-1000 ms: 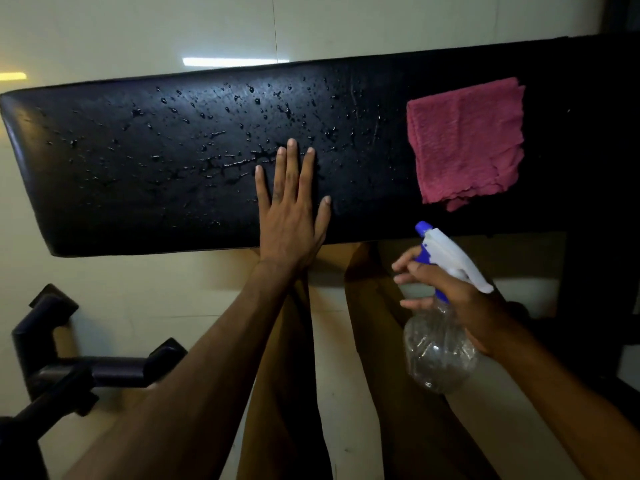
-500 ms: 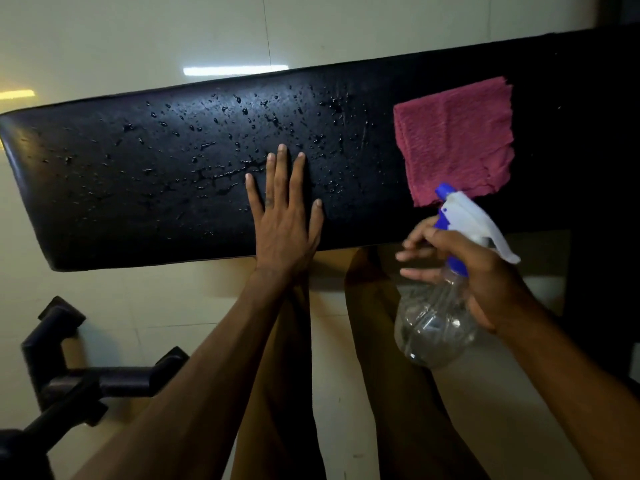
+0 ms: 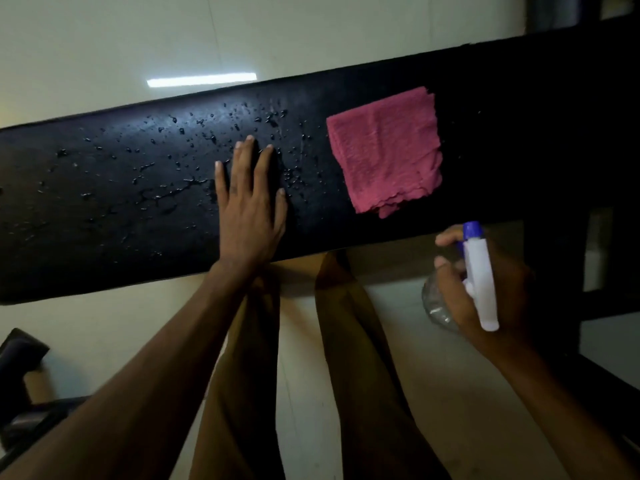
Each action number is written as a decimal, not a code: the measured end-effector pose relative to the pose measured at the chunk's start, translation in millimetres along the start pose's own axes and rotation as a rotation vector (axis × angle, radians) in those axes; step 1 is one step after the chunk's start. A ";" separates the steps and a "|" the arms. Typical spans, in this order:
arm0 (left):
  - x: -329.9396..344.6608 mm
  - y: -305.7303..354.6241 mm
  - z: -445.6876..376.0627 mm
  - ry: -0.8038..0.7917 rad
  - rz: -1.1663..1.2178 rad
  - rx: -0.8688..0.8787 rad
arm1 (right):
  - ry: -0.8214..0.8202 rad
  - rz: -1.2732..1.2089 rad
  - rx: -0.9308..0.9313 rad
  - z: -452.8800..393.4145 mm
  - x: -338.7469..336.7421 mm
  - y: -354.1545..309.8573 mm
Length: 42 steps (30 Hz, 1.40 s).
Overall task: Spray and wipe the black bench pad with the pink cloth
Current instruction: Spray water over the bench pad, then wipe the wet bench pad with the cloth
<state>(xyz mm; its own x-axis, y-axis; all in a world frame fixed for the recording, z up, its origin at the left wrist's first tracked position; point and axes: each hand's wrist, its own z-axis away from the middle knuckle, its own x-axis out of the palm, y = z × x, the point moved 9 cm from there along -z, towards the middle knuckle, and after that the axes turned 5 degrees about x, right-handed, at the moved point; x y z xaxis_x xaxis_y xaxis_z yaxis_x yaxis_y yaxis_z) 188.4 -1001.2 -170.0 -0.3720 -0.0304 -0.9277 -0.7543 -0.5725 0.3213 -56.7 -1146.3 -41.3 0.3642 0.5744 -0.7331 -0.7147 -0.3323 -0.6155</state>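
The black bench pad runs across the view, its left and middle parts dotted with water drops. A folded pink cloth lies flat on the pad's right part. My left hand rests flat on the middle of the pad, fingers straight and spread. Just below the pad's near edge, under the cloth, my right hand grips a clear spray bottle with a white head and blue nozzle. The nozzle points toward the pad.
Pale floor tiles lie beyond and below the pad. My legs in brown trousers stand under it. Black equipment sits at the lower left. A dark frame rises at the right.
The right hand has turned the spray bottle so its nozzle points up toward the pad and has shifted right. The left hand stays flat on the pad.
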 end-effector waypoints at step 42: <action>-36.5 95.5 -67.2 -0.095 0.635 -0.032 | 0.020 -0.380 0.285 -2.2 40.1 3.1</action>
<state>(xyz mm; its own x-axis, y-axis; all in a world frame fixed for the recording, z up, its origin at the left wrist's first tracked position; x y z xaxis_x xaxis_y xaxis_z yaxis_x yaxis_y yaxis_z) 166.3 -1109.8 -118.2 -0.7884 -0.2992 -0.5375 -0.3558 -0.4910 0.7952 -43.1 -1125.9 -73.2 0.6409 0.6002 -0.4785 -0.6632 0.1190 -0.7389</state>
